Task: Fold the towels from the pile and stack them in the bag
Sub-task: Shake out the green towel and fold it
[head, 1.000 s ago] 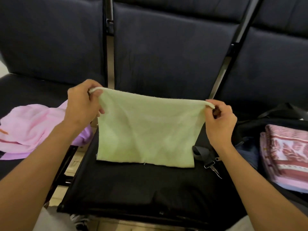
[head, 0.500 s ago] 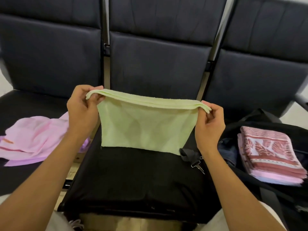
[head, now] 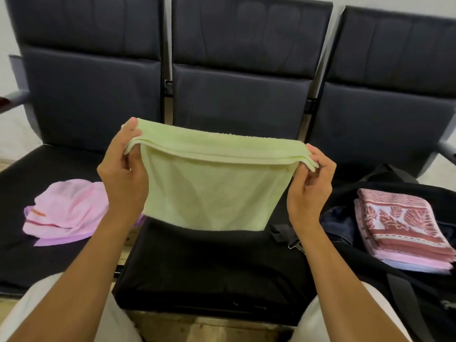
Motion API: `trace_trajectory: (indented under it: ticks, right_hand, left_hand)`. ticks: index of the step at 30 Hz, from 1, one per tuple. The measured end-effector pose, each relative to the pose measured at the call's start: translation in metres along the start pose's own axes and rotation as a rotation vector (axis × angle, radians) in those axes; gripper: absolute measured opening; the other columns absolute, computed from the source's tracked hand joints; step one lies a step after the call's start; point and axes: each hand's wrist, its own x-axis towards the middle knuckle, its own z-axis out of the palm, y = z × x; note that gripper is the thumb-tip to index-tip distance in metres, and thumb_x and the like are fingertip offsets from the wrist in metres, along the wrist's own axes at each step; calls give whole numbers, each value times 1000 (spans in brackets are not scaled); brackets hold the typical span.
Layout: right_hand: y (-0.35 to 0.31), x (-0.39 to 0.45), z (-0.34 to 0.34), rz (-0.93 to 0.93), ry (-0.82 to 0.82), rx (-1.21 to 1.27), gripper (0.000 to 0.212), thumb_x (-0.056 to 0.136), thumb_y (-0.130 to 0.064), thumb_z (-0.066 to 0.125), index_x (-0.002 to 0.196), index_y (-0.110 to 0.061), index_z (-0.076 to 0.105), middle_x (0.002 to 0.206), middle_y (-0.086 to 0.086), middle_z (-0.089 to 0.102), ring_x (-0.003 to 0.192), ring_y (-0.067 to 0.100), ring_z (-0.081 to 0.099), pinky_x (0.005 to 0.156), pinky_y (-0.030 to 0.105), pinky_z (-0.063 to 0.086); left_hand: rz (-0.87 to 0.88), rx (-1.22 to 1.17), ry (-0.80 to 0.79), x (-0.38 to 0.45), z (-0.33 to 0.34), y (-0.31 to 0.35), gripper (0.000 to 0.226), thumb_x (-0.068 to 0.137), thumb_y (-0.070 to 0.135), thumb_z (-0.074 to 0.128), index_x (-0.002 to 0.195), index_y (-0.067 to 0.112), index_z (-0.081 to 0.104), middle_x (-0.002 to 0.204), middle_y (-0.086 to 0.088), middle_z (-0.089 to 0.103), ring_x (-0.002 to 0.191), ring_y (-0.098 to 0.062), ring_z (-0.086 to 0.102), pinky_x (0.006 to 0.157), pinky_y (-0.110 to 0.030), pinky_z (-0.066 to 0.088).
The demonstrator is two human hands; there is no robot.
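A light green towel [head: 209,191] hangs in the air above the middle seat, folded over so that several layers show along its top edge. My left hand [head: 123,174] pinches its upper left corner and my right hand [head: 309,191] pinches its upper right corner. The pile, a crumpled pink towel over a purple one [head: 66,211], lies on the left seat. At the right stands the open black bag [head: 394,188], and a stack of folded red-and-pink patterned towels [head: 399,228] lies in it.
Three dark padded seats [head: 237,102] stand in a row with metal frames between them. The middle seat cushion [head: 204,272] lies below the towel. A black bag strap with a metal clip [head: 288,236] rests on its right edge. My knees frame the bottom.
Both hands have lifted the green towel off the seat and brought its top edge toward me, so it hangs shorter, with more layers. The camera tilted up.
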Motion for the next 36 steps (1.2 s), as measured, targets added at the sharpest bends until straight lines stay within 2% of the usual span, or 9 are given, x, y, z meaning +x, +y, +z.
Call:
trace_trajectory:
  ticks: [4,7,10,15,18,21,24,29,36]
  right_hand:
    - [-3,-1,1,81,51,-13,27,101,-4,47,110,-29,46,121,1,63,87,-7,61,77,13,47]
    - [1,2,0,104,58,-58,31,101,-9,49,105,-39,46,101,-20,64,85,2,63,75,17,47]
    - [9,5,-4,111,33,-111,19,100,-9,51,104,-27,49,87,-31,58,71,-4,54,64,13,42]
    - [19,11,-8,143,53,-156,6,101,-27,54,106,-25,53,92,-13,59,75,0,52,66,19,44]
    - [24,14,-8,192,63,-195,15,99,-40,53,103,-26,54,98,4,61,82,12,56,70,29,49]
    - [20,16,-6,206,73,-145,10,102,-33,52,100,-23,50,81,-8,55,68,0,50,62,18,44]
    - [15,16,-5,202,69,-116,9,104,-28,50,96,-30,46,74,-10,50,59,-1,46,56,14,39]
    - [13,18,-6,267,111,-61,12,103,-26,51,98,-16,50,66,-10,46,51,0,41,51,15,37]
    - [18,23,-7,481,96,39,25,99,-26,59,76,-19,51,52,-17,46,48,-1,39,49,15,38]
  left_hand:
    - [-106,24,60,-5,-2,5,24,98,8,48,117,0,61,111,-4,65,103,-2,61,91,-17,48]
    - [-147,50,74,-4,-2,-1,18,97,8,50,108,7,64,97,6,64,89,2,60,81,-16,48]
    - [-176,61,51,-3,2,-2,17,95,7,52,103,17,62,92,16,61,84,5,59,75,-12,46]
    - [-255,150,53,3,7,-12,13,95,23,58,102,13,63,95,-5,62,75,-4,55,66,-12,44]
    - [-213,122,43,6,9,-9,1,96,20,56,96,21,56,83,14,57,73,0,55,66,-13,45]
    - [-172,88,32,7,13,-2,21,97,17,52,91,37,48,78,16,53,68,1,52,61,-15,43]
    - [-157,78,31,5,15,3,24,99,18,49,91,39,43,76,15,49,64,0,47,58,-17,38]
    - [-297,-54,-4,10,14,3,18,98,16,52,89,32,50,75,16,56,65,1,51,59,-20,43]
    - [-486,-97,-49,8,16,-3,8,98,21,55,98,14,57,76,9,60,63,7,58,59,-11,48]
